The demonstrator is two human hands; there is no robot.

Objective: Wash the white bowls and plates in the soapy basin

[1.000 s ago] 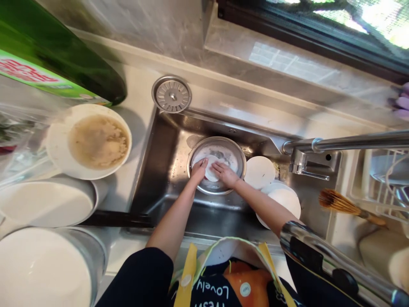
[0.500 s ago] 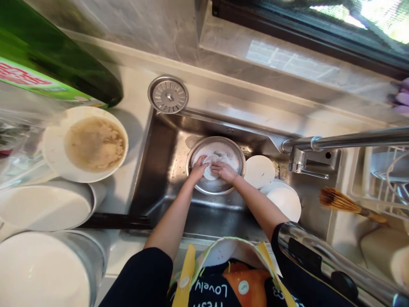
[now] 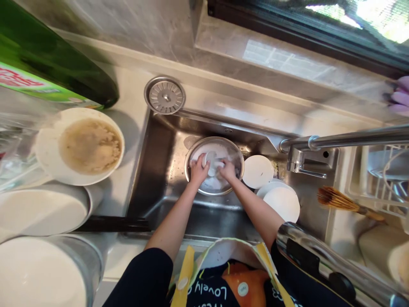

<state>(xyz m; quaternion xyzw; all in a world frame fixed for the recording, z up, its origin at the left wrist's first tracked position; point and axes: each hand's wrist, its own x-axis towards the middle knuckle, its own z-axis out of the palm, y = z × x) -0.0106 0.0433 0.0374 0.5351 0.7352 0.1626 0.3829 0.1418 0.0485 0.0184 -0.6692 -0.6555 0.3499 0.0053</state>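
A steel mixing bowl (image 3: 214,146) stands in the stainless sink (image 3: 159,170), holding white soapy water. Inside it, my left hand (image 3: 199,170) and my right hand (image 3: 227,169) both grip a small white dish (image 3: 211,163), tilted up on its edge. The fingers hide much of the dish. Just right of the bowl, a white plate (image 3: 257,171) leans against the sink wall, close to my right hand. Behind it rests another white plate (image 3: 281,204).
A white plate with a food-filled bowl (image 3: 91,146) and stacked white dishes (image 3: 38,213) sit left of the sink. A sink strainer (image 3: 165,95), tap (image 3: 306,157), bristle brush (image 3: 338,202), wire rack (image 3: 380,179) and purple gloves (image 3: 399,98) surround it.
The small white dish has tilted up between my hands, and my right hand has moved closer to my left. The view has shifted slightly, so everything sits a little further left.
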